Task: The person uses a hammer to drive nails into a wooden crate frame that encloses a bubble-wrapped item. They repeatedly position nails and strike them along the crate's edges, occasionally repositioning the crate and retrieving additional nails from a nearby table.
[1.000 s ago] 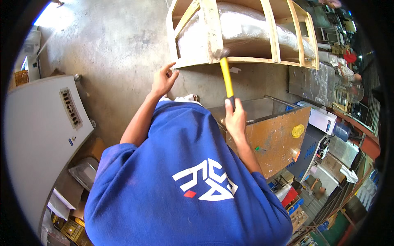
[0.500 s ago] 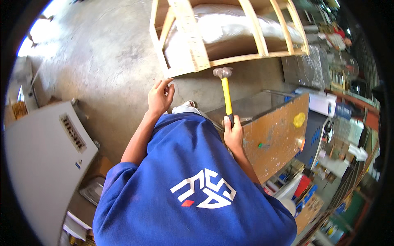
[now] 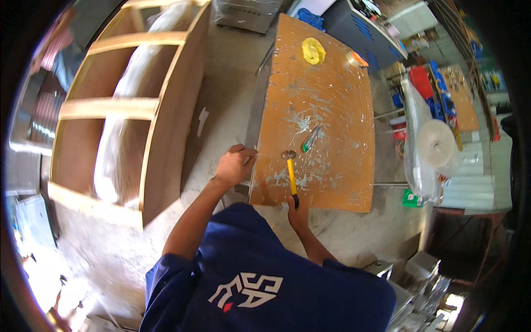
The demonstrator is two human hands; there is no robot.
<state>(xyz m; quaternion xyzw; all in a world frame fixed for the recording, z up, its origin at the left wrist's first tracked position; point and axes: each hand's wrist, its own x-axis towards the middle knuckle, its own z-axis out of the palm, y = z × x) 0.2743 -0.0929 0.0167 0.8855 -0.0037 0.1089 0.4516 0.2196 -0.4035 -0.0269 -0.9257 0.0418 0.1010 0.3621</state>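
Note:
My right hand [image 3: 297,214] is closed around the black grip of a hammer [image 3: 292,176]. The hammer has a yellow handle and a metal head, which points away from me over the near part of a brown, scratched tabletop [image 3: 337,166]. At the tabletop's left edge is my left hand [image 3: 234,165], thumb and fingertips pinched together. Whatever sits in that pinch is too small to make out. Beyond the hammer head lies a slim grey tool with a green end [image 3: 311,139].
A wooden crate [image 3: 108,108] holding a long plastic-wrapped item stands to the left, across a strip of floor. On the table's far part lie a yellow bundle [image 3: 313,51] and a tape roll [image 3: 354,59]. A wrapped roll [image 3: 437,144] stands right. A person [image 3: 58,50] is far left.
I have turned right, so the crate now appears at left and the table in front. My left hand has come to the table edge, fingers pinched. The hammer stays in my right hand.

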